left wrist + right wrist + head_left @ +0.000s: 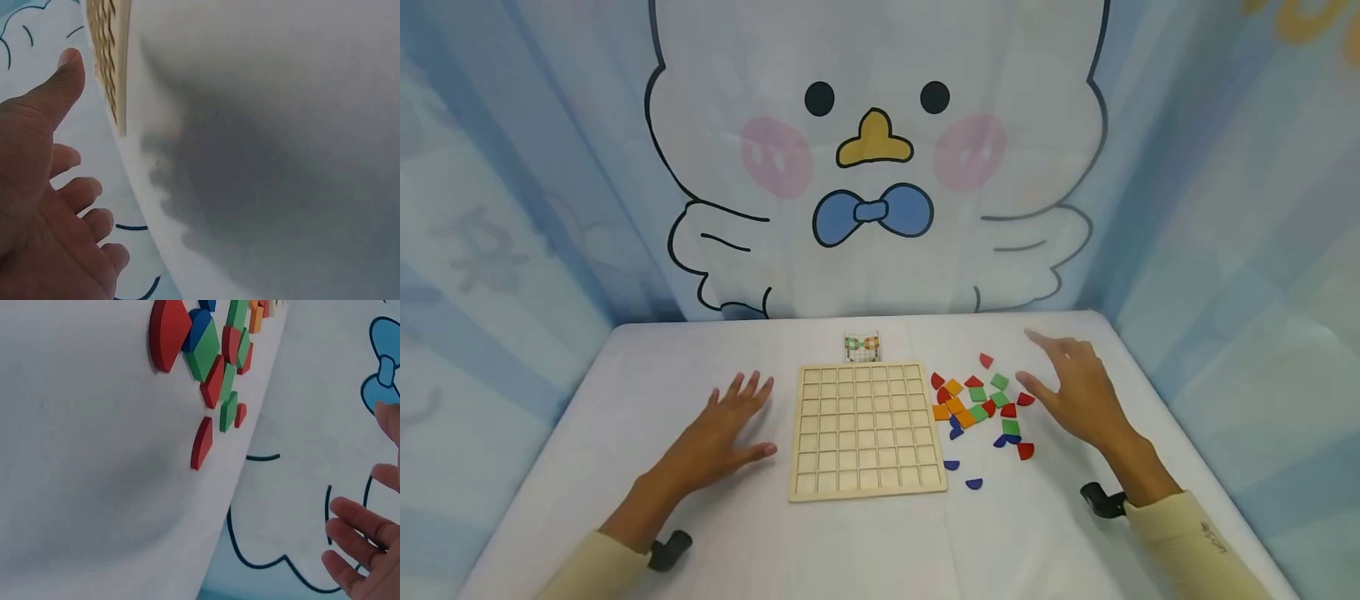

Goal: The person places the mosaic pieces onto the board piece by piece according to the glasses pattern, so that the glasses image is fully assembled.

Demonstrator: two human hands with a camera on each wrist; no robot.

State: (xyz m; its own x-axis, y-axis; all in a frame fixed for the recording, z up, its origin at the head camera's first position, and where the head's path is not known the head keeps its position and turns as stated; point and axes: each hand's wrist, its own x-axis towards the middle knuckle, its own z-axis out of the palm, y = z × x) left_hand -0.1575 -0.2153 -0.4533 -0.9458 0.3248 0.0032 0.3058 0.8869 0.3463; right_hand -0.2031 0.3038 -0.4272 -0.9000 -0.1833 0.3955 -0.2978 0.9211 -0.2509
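A square wooden grid board [847, 498] lies at the middle of the table, its many compartments bare. Left of it hovers my left hand [718, 437], fingers spread and holding nothing; the left wrist view shows its shadow on the cloth. To the board's right are scattered small flat pieces: red quarter-circle wedges [1026, 451], green squares [1011, 427], orange squares [941, 412] and blue half-rounds [973, 483]. Over the right edge of this scatter is my right hand [1078, 392], thumb and fingers apart, nothing in it. In the right wrist view, a red wedge [202, 444] lies nearest that hand.
A small patterned card [862, 347] with a bow print lies just behind the board. White cloth covers the table [872, 550]. A curtain [880, 275] with a cartoon bird hangs along the back edge, and blue-white curtains [1240, 250] enclose both sides.
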